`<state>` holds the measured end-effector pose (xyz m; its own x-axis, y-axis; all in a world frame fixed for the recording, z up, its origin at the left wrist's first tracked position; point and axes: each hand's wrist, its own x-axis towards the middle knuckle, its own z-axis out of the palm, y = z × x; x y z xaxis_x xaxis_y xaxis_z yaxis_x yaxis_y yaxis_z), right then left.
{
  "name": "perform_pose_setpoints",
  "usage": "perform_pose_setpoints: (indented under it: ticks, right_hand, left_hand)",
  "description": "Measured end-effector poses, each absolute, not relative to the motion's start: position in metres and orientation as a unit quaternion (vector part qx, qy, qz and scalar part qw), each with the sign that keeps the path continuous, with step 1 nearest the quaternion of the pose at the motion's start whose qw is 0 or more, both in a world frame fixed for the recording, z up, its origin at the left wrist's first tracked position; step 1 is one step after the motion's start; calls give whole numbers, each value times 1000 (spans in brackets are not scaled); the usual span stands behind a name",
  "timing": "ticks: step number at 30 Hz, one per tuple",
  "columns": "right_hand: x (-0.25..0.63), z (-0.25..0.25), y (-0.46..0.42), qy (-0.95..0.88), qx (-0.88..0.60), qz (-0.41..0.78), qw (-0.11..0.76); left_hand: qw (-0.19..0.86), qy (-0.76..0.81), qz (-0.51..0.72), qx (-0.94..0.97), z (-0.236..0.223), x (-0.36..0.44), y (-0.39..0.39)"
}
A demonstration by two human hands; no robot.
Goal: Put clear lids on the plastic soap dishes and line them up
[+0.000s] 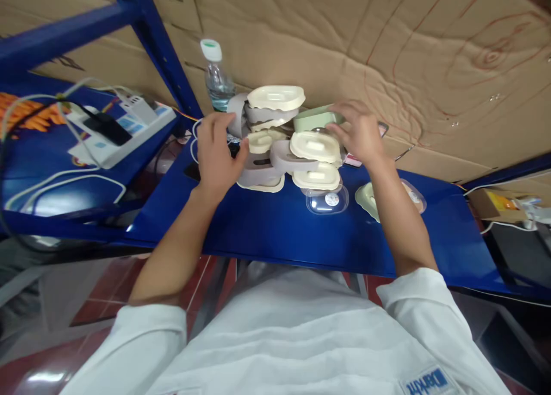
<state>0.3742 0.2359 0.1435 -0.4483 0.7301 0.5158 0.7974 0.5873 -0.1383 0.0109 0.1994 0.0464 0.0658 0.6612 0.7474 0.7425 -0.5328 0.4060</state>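
A pile of small oval plastic cases (282, 136), cream and grey, is heaped on the blue shelf (267, 228) in front of me. My left hand (218, 154) rests against the left side of the pile, fingers curled around a grey case (258, 174). My right hand (359, 132) reaches over the right side and pinches a pale green case (316, 118) at the top of the heap. A clear plastic lid (327, 200) lies just in front of the pile, and a pale green piece (368, 198) lies beside my right forearm.
A water bottle (216, 76) stands behind the pile against a cardboard wall (387, 50). A blue rack post (155, 45) rises at the left. A white power strip (124, 128) with cables lies on the left shelf. A small box (495, 202) sits at far right.
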Motion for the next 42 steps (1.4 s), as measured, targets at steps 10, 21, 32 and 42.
perform_pose_setpoints:
  ticks: [10,21,32,42]
  right_hand:
    - [393,123,186,-790,-439,-137,406]
    - [388,37,-22,-817,-444,-32,367]
    - [368,22,-23,-849,-430,25,307]
    - [390,55,6,-832,-451,-57,318]
  left_hand:
    - [37,-374,-361,-853,40,55,171]
    - [-37,-204,-309,-928,52,64,85]
    - [-72,-285,-249,-923,15,48,24]
    - [18,-330,-287,-899,91,97,124]
